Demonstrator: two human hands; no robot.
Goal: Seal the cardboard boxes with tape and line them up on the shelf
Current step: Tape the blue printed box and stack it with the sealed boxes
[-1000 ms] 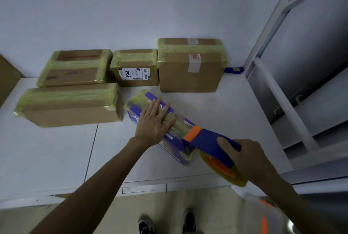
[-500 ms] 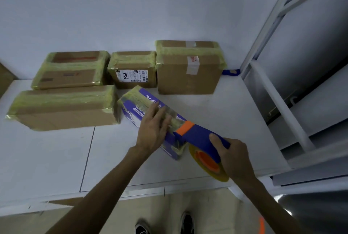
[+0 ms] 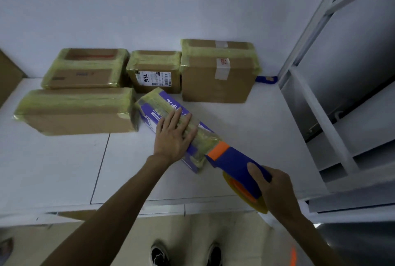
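- Where the right grip (image 3: 275, 188) curls around the tape dispenser (image 3: 233, 161), the dispenser's orange nose meets the near end of the purple box (image 3: 158, 103).
- Left grip (image 3: 174, 137), fingers flat, presses that box's taped top.
- Farther back on the shelf (image 3: 53, 169): four brown taped boxes (image 3: 215, 81); one purple box.

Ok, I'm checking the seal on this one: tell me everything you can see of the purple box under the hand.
The purple box is a long, slim printed carton with white lettering, lying flat and skewed on the white shelf. Yellowish tape runs along its top and wraps both ends. The left hand presses flat on its top; the blue-and-orange tape dispenser, gripped by the right hand, meets its near end. Its far corner sits close to the long brown box.
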